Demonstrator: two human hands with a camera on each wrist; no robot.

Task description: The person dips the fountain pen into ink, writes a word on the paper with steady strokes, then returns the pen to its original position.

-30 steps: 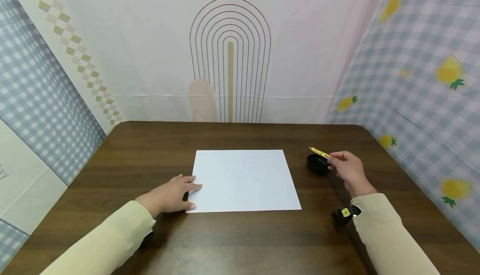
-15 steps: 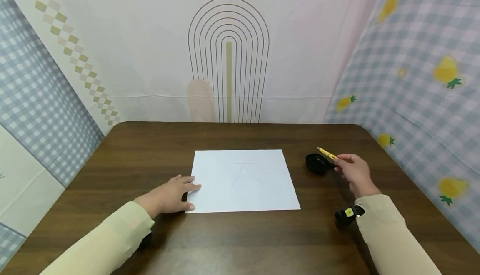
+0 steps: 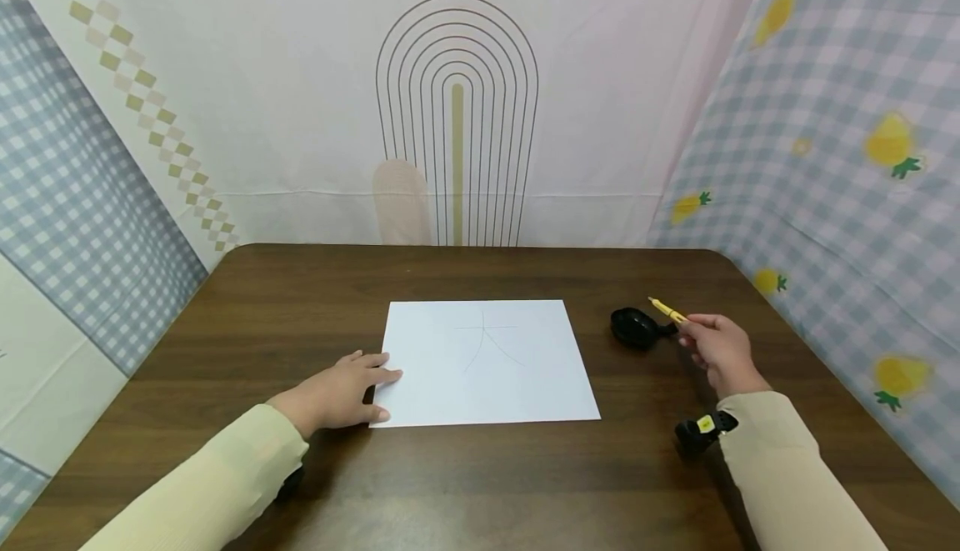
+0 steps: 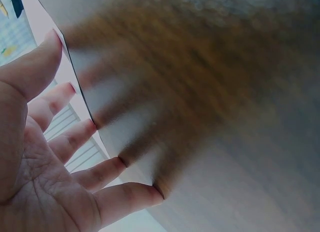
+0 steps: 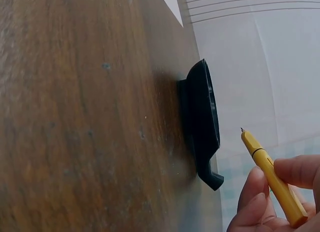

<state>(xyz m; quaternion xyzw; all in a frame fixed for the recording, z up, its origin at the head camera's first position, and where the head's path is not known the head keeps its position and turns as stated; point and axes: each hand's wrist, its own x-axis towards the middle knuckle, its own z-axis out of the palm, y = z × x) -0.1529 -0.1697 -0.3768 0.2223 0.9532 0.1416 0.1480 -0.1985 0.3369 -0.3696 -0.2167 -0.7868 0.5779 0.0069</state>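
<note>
My left hand lies with spread fingers over the left edge of a white sheet of paper. In the left wrist view its fingertips touch down on the paper's edge and the tabletop. Thin pen strokes, a short cross bar and curved legs, mark the sheet's upper middle. My right hand pinches a yellow pen between thumb and fingers, with the tip bare and pointing up and away to the left. Just left of that hand stands a small black dish with a stubby handle; the pen is raised clear of it.
The dark wooden table has rounded far corners. A white cloth with an arch print hangs behind it, and blue checked cloth closes in the right side. A black wrist camera sits under the right sleeve.
My right hand has drawn to the right and slightly back with the pen, away from over the black dish, baring its handle. My left hand stays on the paper.
</note>
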